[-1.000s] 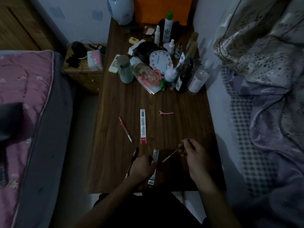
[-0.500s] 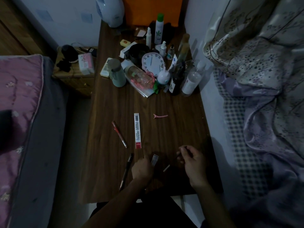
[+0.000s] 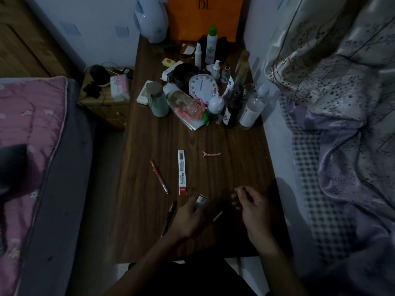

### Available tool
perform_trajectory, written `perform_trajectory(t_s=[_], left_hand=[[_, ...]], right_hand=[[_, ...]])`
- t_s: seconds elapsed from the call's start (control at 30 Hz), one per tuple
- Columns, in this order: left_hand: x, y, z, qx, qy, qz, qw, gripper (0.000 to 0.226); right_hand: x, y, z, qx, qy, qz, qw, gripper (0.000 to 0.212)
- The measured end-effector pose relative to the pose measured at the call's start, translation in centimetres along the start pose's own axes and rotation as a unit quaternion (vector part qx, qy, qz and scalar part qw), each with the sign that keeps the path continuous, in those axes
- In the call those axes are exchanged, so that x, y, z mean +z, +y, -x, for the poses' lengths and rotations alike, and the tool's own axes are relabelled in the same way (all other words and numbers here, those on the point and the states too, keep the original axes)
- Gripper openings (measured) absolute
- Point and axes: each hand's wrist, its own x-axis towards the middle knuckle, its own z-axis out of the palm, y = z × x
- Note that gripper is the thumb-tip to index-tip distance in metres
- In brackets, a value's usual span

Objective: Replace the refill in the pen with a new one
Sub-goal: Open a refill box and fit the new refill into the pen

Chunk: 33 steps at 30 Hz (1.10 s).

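At lower centre, the left hand (image 3: 188,218) gripped a mostly hidden refill packet (image 3: 201,201). The right hand (image 3: 253,207) pinched a thin, dim refill (image 3: 219,215).

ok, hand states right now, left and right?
left hand: grips a slim dark-and-white refill packet.
right hand: pinches a thin pen refill.

Hand-room between pack (image 3: 182,171) and clip (image 3: 211,154); bottles (image 3: 252,107) apparently block beyond.
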Motion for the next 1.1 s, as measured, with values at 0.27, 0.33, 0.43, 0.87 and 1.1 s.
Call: perform_trajectory(t_s=[0.27,0.33,0.43,0.87,1.1], left_hand=[[-1.8,2.7,1.8,-0.002,0.031,-0.023,0.999,0.054],[-2.4,3.2,2.2,-0.007,0.043,-0.037,0.998,0.058],[-3.0,3.8,2.6,-0.001,0.049,-0.026,0.998,0.062],[-4.3,5.0,3.8,0.026,0.008,0.109,0.994,0.029],[-4.8,5.0,4.2,0.086,0.01,0.065,0.994,0.035]], right_hand=[[1.3,-2.4,1.3,-0.042,0.004,-0.004,0.999,0.014],[1.5,-3.2,1.8,-0.057,0.003,-0.017,0.998,0.014],[1.6,-4.3,2.6,-0.078,-0.001,-0.039,0.996,0.017],[2.5,-6.0,3.2,-0.123,0.019,-0.063,0.99,0.023],[2.3,-6.2,3.0,-0.13,0.026,-0.09,0.987,0.022]])
